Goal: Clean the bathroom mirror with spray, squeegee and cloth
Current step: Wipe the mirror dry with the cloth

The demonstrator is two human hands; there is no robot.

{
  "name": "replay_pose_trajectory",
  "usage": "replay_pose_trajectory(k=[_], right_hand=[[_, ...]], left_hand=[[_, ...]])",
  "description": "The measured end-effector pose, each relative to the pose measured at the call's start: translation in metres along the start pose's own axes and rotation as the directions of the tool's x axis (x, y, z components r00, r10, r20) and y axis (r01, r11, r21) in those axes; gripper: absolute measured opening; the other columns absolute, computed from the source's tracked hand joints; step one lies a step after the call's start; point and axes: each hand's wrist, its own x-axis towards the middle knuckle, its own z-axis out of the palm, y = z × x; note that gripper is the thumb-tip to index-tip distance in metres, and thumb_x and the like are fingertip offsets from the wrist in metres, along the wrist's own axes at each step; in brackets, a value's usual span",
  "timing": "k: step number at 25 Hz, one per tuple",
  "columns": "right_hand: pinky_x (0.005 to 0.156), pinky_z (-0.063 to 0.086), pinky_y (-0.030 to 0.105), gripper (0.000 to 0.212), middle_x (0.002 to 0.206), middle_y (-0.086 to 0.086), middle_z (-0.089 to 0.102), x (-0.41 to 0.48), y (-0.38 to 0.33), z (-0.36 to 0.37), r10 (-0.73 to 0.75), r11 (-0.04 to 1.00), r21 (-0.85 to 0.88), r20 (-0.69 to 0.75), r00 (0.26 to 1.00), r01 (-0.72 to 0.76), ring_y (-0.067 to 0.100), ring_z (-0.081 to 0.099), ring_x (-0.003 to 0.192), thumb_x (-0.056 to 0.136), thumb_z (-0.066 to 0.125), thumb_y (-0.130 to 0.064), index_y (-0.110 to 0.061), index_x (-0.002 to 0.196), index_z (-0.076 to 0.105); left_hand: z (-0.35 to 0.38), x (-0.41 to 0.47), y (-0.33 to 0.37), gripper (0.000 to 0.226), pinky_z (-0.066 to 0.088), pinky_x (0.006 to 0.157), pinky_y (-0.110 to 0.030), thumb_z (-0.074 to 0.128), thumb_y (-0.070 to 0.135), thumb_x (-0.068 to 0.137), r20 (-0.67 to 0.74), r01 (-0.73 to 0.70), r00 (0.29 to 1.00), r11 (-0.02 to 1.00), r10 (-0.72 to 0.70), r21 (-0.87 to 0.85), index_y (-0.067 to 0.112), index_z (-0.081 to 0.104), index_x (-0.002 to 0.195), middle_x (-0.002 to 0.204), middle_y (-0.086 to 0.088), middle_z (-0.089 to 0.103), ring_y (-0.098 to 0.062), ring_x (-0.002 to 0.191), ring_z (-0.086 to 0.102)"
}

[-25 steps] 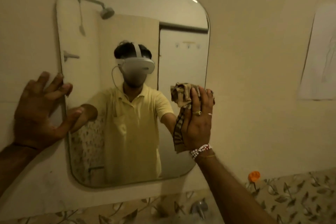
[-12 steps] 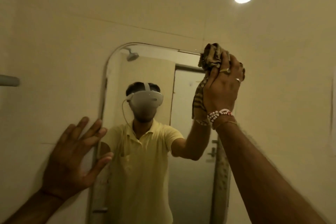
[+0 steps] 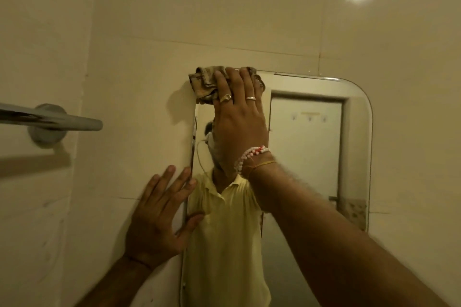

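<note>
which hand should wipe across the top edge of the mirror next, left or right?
Right. The right hand already presses the cloth against the mirror's top left corner, so it can probably sweep along the top edge. The left hand is empty, spread flat on the wall by the mirror's left edge, lower down.

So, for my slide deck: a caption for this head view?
Right hand presses a cloth to the mirror's top left corner; left hand braces on the wall.

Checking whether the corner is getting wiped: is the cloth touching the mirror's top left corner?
Touching. The head view shows the right hand pressing the bunched cloth flat over the mirror's top left corner, covering its edge with no gap visible.
</note>
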Motion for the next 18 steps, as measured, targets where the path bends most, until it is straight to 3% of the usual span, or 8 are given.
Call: replay_pose_trajectory(k=[8,13,16,18], right_hand=[[0.122,0.022,0.05,0.059,0.151,0.015,0.044,-0.007,-0.006,-0.012,0.027,0.993,-0.12,0.117,0.993,-0.013,0.036,0.033,0.145,0.091,0.051,-0.007,-0.013,0.148,0.041],[0.112,0.038,0.052,0.057,0.142,0.017,0.047,-0.023,-0.008,-0.045,-0.005,0.984,-0.166,0.352,0.936,0.068,0.038,0.041,0.135,0.091,0.055,-0.017,-0.012,0.146,0.042],[0.105,0.046,0.049,0.057,0.14,0.017,0.049,-0.041,-0.012,-0.068,-0.009,0.988,-0.139,0.372,0.928,0.065,0.038,0.044,0.13,0.089,0.058,-0.024,-0.012,0.143,0.044],[0.106,0.046,0.05,0.057,0.143,0.017,0.047,-0.058,-0.011,-0.083,-0.003,0.99,-0.13,0.39,0.921,0.058,0.039,0.042,0.132,0.091,0.05,-0.031,-0.012,0.144,0.043]], left_hand=[[-0.015,0.01,0.011,0.065,0.017,0.13,-0.04,0.057,0.056,0.094,0.075,0.102,0.992,0.994,-0.099,-0.032,0.012,0.06,0.141,0.156,-0.008,0.05,-0.027,0.152,0.034],[-0.049,0.033,0.031,0.057,0.036,0.121,-0.05,0.057,0.053,0.096,0.247,0.253,0.938,0.968,-0.244,-0.003,0.015,0.064,0.137,0.152,-0.007,0.056,-0.027,0.147,0.045],[-0.063,0.049,0.043,0.049,0.042,0.115,-0.047,0.063,0.046,0.096,0.179,0.316,0.937,0.947,-0.301,-0.061,0.018,0.062,0.135,0.147,-0.007,0.058,-0.026,0.137,0.053],[-0.066,0.055,0.056,0.047,0.041,0.115,-0.049,0.062,0.042,0.093,0.144,0.306,0.947,0.945,-0.289,-0.116,0.018,0.06,0.134,0.149,-0.008,0.055,-0.027,0.137,0.051]])
